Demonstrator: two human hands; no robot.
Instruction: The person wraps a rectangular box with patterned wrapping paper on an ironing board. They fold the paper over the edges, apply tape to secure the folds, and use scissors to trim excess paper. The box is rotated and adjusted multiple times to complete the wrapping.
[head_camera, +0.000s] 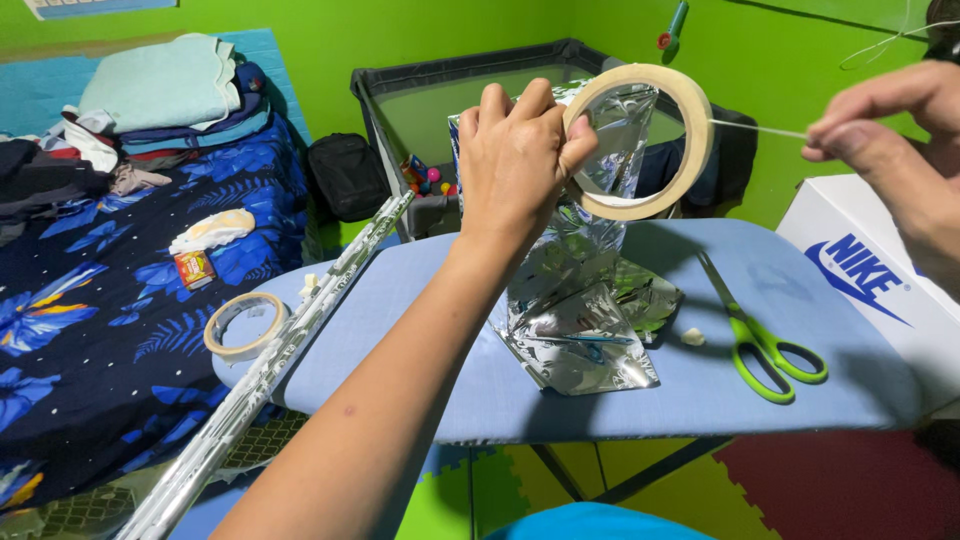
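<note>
Green walls frame a blue ironing board (420, 300) where a silver-wrapped parcel (580, 310) stands beside green scissors (765, 345). Above it, the left hand (515, 160) closes around a roll of masking tape (650, 140), while the right hand (890, 150) pinches the drawn-out strip (755, 128). Keeping that strip taut and straight should prevent twisting.

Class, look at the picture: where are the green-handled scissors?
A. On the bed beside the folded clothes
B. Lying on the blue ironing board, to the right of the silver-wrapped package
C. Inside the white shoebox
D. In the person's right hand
B: the green-handled scissors lie flat on the ironing board, right of the silver-wrapped package, while the left hand holds the masking tape roll and the right hand pulls its strip.
</note>
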